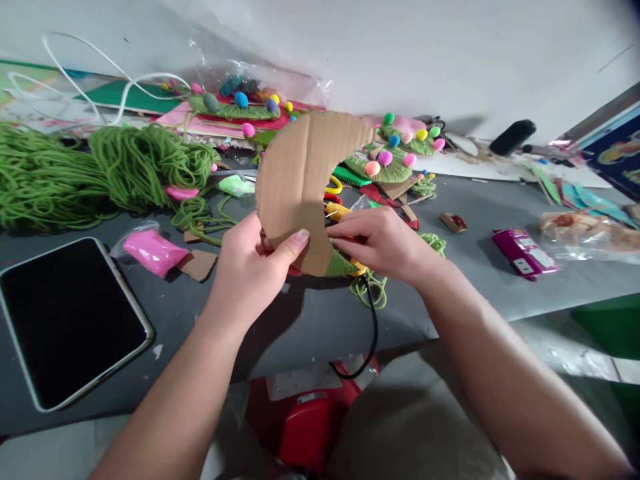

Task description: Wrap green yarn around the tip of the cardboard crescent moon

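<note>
A brown cardboard crescent point(293, 180) is held up in front of me, its lower tip wrapped with green yarn point(341, 265). My left hand point(253, 273) grips its outer edge, thumb flat on the near face and the other fingers hidden behind. At the inner edge, near the wrapped tip, the fingers of my right hand point(383, 241) are pinched together. What they hold is hidden; it may be the yarn. Behind them a yellow tool point(337, 212) shows in part, and a black cable point(374, 327) hangs over the table edge close by.
Bundles of green yarn point(150, 157) lie at the left, above a black-screened tablet point(73, 320) and a pink packet point(155, 250). Yarn-wrapped pieces with coloured pompoms point(385, 158) sit along the back. A purple packet point(525, 253) lies at the right, and a red stool point(310, 427) stands below.
</note>
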